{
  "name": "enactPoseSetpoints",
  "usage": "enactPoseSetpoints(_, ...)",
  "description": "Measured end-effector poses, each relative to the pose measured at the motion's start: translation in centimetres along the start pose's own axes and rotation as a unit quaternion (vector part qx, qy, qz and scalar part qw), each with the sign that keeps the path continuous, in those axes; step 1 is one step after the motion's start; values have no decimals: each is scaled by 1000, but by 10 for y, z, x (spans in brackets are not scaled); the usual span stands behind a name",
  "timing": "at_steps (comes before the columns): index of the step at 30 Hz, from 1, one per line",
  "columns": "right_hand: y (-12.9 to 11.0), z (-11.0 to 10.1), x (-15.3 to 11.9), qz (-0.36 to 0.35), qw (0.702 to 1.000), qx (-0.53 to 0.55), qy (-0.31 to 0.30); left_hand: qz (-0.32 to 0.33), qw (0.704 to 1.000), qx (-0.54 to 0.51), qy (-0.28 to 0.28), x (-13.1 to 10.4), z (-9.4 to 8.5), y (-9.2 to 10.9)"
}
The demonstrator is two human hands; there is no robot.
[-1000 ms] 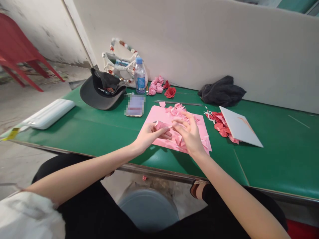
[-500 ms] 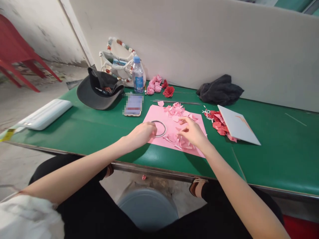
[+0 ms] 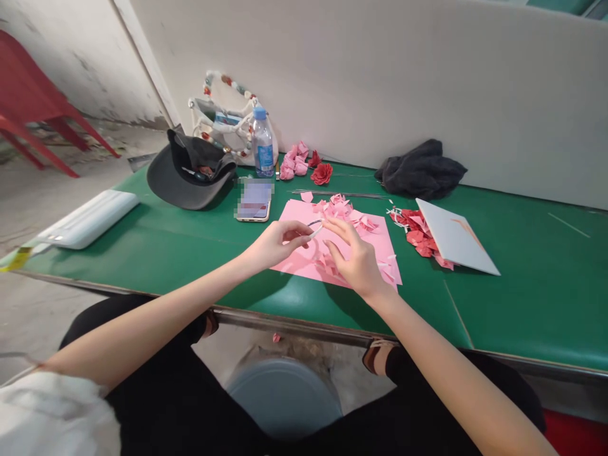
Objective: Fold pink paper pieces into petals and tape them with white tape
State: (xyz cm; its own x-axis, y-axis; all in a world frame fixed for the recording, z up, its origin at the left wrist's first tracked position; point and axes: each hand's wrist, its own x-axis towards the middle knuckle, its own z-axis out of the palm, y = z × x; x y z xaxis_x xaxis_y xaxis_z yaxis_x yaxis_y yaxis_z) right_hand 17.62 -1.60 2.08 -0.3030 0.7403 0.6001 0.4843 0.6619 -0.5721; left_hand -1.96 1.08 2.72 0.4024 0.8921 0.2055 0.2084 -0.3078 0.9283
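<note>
My left hand [image 3: 281,242] is closed on a thin roll of tape [image 3: 315,233], pinching its left side and holding it tilted above a pink sheet of paper [image 3: 300,212]. My right hand [image 3: 355,256] reaches in from the right, its fingertips at the roll's far right edge and its thumb held apart from the fingers. Whether those fingertips touch the tape is hard to tell. Cut pink paper petals [image 3: 338,206] lie in a heap on the sheet's far side, and more pink pieces [image 3: 327,265] lie partly hidden behind my right hand.
On the green table [image 3: 190,250] are a phone [image 3: 254,201], a black cap [image 3: 190,171], a bottle [image 3: 264,144], a beaded bag [image 3: 223,120] and paper flowers [image 3: 322,173]. A white board [image 3: 456,237] leans over red petals [image 3: 418,240]. Black cloth [image 3: 422,171] lies behind.
My left hand has lifted and tilted the roll of tape off the pink sheet. My right hand has moved left to the roll's edge. The sheet's near right corner has shifted a little.
</note>
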Motion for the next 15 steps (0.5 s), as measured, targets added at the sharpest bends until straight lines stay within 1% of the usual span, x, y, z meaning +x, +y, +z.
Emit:
enactPoseSetpoints(2, -5, 0, -2, -21, 1000, -16, 8, -5, 999, -50, 2, -1, 1, 4)
enactPoseSetpoints(4, -8, 1, -3, -38, 999, -27, 10, -6, 997, -77, 13, -3, 2, 8)
enactPoseSetpoints(6, -10, 3, -5, -33, 999, -20, 18, -8, 996, -90, 19, -5, 4, 11)
enactPoseSetpoints(9, -13, 5, -5, 29, 997, 42, 64, -17, 996, -90, 20, -8, 8, 14)
enactPoseSetpoints(11, -15, 7, -4, 78, 988, 94, 97, -23, 996, -80, 14, -10, 12, 14)
enactPoseSetpoints(13, -16, 7, -2, 115, 978, 136, 111, -27, 998, -61, 2, -11, 15, 12)
enactPoseSetpoints(15, -17, 7, -1, 137, 971, 163, 112, -27, 999, -32, -1, -13, 16, 11)
